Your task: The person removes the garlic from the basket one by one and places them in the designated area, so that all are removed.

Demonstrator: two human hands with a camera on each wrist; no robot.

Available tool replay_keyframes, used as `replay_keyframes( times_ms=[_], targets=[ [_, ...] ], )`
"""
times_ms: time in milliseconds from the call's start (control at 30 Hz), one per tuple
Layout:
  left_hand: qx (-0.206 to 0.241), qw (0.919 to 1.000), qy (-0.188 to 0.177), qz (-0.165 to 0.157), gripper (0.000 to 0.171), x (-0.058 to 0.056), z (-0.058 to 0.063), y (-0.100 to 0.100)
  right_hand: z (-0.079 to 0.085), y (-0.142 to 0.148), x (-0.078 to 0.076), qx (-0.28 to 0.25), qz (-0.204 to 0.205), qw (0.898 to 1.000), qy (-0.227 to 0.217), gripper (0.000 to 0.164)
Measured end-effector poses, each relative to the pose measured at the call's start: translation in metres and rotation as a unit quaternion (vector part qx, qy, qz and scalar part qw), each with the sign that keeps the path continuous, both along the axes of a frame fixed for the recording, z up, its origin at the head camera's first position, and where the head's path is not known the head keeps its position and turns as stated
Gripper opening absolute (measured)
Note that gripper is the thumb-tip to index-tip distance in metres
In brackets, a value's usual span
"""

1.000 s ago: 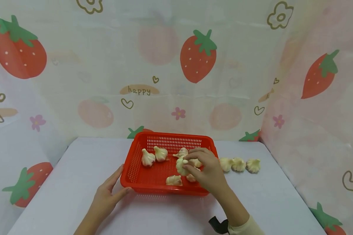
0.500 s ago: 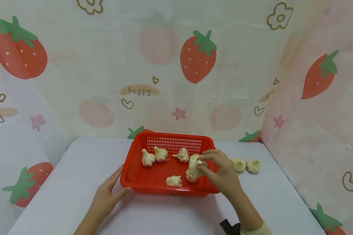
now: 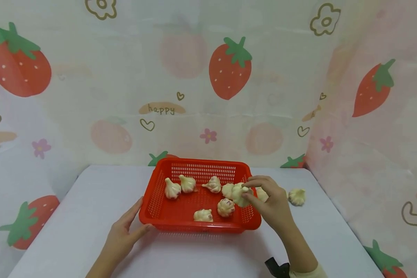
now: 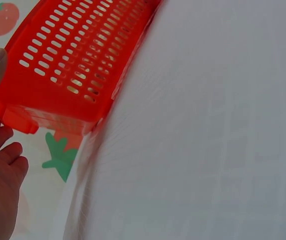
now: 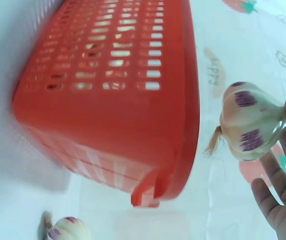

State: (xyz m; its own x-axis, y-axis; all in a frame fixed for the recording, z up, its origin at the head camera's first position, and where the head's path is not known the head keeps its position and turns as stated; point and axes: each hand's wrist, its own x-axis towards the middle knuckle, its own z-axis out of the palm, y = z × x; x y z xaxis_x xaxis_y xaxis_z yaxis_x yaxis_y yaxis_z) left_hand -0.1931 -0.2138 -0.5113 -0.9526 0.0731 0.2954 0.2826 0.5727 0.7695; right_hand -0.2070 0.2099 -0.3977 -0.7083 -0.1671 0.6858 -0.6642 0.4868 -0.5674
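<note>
In the head view my right hand [image 3: 272, 200] pinches a garlic bulb [image 3: 241, 195] by its stem, over the right end of the red basket [image 3: 194, 227]. The right wrist view shows this garlic bulb [image 5: 250, 122] up close, purple-marked and with dry roots, above the rim. My left hand [image 3: 121, 235] grips the basket's near left corner, thumb in front and fingers at the side. Inside lie several more bulbs, among them a garlic bulb [image 3: 226, 207] near the front right and a garlic bulb [image 3: 172, 189] at the left.
Right of the basket, a garlic bulb [image 3: 297, 197] lies on the white tabletop [image 3: 319, 231]. Another garlic bulb [image 3: 262, 194] beside the basket is partly covered by my right hand. A strawberry-patterned curtain [image 3: 194, 88] stands behind and at both sides.
My right hand has moved right with the pinched garlic bulb, from over the middle right of the basket to near its right rim. The left hand stays at the corner. The head view shifts slightly.
</note>
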Motion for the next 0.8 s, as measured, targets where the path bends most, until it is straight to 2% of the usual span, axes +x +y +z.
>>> replay_keyframes(
  times_ms=[200,600,800],
  targets=[
    [-0.009,1.0,0.0,0.0,0.088,0.0,-0.001,-0.001,0.003,0.014,-0.004,0.007,-0.015,1.0,0.005,0.031],
    [-0.008,0.9996,-0.026,0.003,0.088,0.0,0.002,0.001,0.013,0.055,-0.006,0.004,-0.082,0.997,0.016,0.033],
    [-0.01,0.9997,-0.021,0.004,0.087,0.001,0.002,0.001,0.016,0.077,-0.011,-0.009,-0.086,0.995,0.053,0.04]
  ],
)
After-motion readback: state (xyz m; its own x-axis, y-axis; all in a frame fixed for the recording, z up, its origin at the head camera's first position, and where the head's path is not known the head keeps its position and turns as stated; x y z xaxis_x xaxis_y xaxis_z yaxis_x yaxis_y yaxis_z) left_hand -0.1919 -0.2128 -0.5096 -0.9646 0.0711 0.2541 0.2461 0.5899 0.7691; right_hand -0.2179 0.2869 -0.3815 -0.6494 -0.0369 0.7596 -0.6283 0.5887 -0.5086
